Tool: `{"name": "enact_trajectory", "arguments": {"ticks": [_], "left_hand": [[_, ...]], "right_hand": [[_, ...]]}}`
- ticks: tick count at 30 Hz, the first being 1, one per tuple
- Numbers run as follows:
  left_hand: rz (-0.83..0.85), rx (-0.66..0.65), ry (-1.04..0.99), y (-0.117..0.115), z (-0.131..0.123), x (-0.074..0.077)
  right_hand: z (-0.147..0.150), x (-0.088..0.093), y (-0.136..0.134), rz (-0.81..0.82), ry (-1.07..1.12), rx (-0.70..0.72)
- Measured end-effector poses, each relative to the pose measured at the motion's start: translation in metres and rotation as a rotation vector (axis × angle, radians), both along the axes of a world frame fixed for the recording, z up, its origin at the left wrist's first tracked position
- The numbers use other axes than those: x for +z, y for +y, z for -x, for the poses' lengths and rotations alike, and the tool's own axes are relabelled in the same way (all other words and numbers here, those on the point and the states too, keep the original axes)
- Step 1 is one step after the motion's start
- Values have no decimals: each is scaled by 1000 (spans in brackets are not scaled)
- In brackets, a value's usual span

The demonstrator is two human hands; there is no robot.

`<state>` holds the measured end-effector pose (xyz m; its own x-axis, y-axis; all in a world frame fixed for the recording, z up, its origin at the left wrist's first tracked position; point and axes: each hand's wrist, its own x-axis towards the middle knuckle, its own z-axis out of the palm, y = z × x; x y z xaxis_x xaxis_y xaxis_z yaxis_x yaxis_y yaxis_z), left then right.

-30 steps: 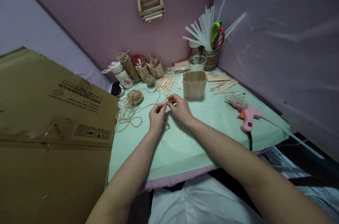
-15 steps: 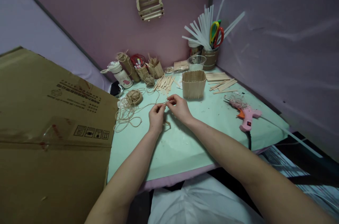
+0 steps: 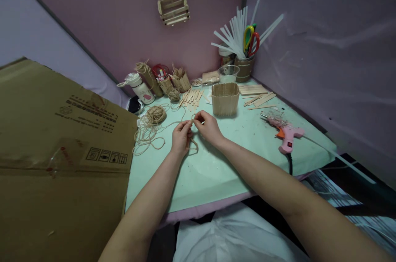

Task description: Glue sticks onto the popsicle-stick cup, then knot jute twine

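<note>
Tan twine (image 3: 194, 146) hangs in a short piece below my left hand (image 3: 181, 135), whose thumb and fingers pinch it. Close on the right, my right hand (image 3: 209, 127) pinches the same twine, and a small loop shows between the fingertips. From the hands a strand runs left toward a ball of twine (image 3: 156, 114) with loose coils beside it. Behind my right hand stands an open box of wooden sticks (image 3: 225, 99), upright on the pale green table (image 3: 204, 179).
A pink glue gun (image 3: 289, 136) lies at the right. Loose sticks (image 3: 191, 97), a white bottle (image 3: 140, 88) and a holder with scissors and white glue sticks (image 3: 244, 68) stand or lie at the back. A large cardboard box (image 3: 68, 138) borders the left side.
Both hands have shifted only slightly, and a small twine loop now shows at the fingertips. The hanging twine below my left hand has changed shape. The view has moved a little.
</note>
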<state>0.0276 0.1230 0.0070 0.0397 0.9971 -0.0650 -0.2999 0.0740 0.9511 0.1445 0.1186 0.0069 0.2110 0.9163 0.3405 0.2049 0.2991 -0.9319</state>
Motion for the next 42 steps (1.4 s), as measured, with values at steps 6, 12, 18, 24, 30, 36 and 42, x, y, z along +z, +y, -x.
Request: {"name": "enact_trajectory", "arguments": {"ticks": [6,12,18,24,30,36,42], "left_hand": [[-44,59,80,1,2,-4],[-152,115,245,3,6,-7],[-183,129,296,0,3,-6],[171,-34,-55,4,4,4],[415,-334,-221,7,20,19],[-49,-173,228,2,15,11],[100,-191,65,3,11,10]], "right_hand": [[1,0,-3,-51,-106,23],[-1,-2,-4,-93,-210,3],[-1,2,-8,-131,-416,-55],[1,4,-10,-220,-480,-49],[0,6,-11,-304,-394,82],[-1,2,-1,37,83,87],[1,0,4,345,457,208]]}}
